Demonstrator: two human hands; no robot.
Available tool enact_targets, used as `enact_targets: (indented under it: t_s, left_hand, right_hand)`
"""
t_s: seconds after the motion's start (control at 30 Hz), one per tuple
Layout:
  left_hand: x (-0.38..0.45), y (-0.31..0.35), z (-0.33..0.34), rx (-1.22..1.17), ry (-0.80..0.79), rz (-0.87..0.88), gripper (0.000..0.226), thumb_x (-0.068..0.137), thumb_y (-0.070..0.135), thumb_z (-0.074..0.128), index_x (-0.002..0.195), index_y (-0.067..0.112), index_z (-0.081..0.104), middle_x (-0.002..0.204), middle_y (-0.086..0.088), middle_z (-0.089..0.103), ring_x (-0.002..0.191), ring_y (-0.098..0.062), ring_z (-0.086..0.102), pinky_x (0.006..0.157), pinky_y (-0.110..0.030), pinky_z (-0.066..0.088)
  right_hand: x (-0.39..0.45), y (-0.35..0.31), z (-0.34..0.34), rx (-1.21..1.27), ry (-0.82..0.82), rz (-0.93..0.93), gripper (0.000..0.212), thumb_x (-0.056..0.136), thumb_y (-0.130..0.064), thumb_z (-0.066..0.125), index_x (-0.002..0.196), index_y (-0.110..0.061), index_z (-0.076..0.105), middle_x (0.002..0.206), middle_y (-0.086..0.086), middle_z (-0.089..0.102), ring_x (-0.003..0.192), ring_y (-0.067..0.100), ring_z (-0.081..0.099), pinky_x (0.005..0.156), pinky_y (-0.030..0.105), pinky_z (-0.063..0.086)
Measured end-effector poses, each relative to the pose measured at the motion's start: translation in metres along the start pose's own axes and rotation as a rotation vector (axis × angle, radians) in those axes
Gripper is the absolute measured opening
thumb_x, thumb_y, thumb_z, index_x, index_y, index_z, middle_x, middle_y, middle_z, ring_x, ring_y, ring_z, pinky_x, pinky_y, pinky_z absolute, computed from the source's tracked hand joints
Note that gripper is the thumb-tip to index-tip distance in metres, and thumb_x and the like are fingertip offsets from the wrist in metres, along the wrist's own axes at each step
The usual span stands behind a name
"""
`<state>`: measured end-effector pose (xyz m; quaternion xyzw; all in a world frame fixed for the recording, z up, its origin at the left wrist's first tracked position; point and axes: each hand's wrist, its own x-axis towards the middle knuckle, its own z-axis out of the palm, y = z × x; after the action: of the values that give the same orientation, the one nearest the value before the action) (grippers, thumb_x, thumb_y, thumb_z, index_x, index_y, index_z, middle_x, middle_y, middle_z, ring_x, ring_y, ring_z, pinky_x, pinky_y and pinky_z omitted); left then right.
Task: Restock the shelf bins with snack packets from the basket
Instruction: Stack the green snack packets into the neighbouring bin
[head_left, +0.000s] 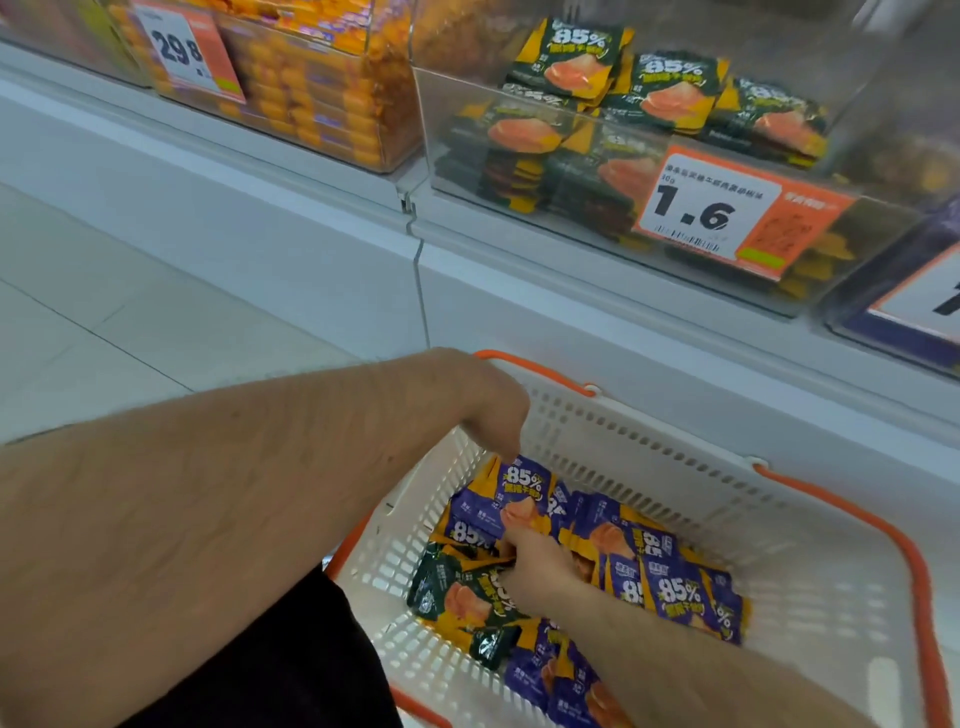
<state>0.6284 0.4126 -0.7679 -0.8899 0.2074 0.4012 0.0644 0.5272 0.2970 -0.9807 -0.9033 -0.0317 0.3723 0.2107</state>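
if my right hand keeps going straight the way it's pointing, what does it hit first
Most likely the purple snack packets piled just beyond the fingertips of the right hand, then the basket far wall. Depth is hard to judge.

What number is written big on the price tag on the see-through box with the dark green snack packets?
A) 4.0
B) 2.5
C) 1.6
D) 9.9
C: the orange and white price tag on the front of the clear bin holding the dark green packets reads 1.6 in large black digits.
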Motion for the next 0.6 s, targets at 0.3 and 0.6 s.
enact_targets:
  t_s: [0.3, 0.6]
  left_hand:
    - [-0.011, 0.008, -0.011, 0.001, 0.045, -0.018, 0.051, 0.095, 0.043, 0.056, 0.134, 0.011, 0.054, 0.134, -0.004, 0.054, 0.115, -0.02, 0.052, 0.09, -0.032, 0.038]
    - [-0.026, -0.017, -0.037, -0.221, 0.104, 0.157, 0.014, 0.085, 0.036, 0.071, 0.081, 0.026, 0.062, 0.084, 0.006, 0.064, 0.08, -0.016, 0.061, 0.079, -0.034, 0.051]
  right_hand:
    - [-0.042, -0.036, -0.133, 0.12, 0.161, -0.281, 0.006, 0.093, -0.018, 0.06, 0.094, -0.024, 0.061, 0.09, -0.003, 0.058, 0.085, 0.017, 0.056, 0.073, 0.033, 0.048]
    - [-0.106, -0.066, -0.247, 0.084, 0.25, -0.414, 0.008, 0.095, -0.02, 0.063, 0.102, -0.024, 0.063, 0.098, -0.007, 0.061, 0.082, 0.007, 0.057, 0.067, 0.024, 0.045]
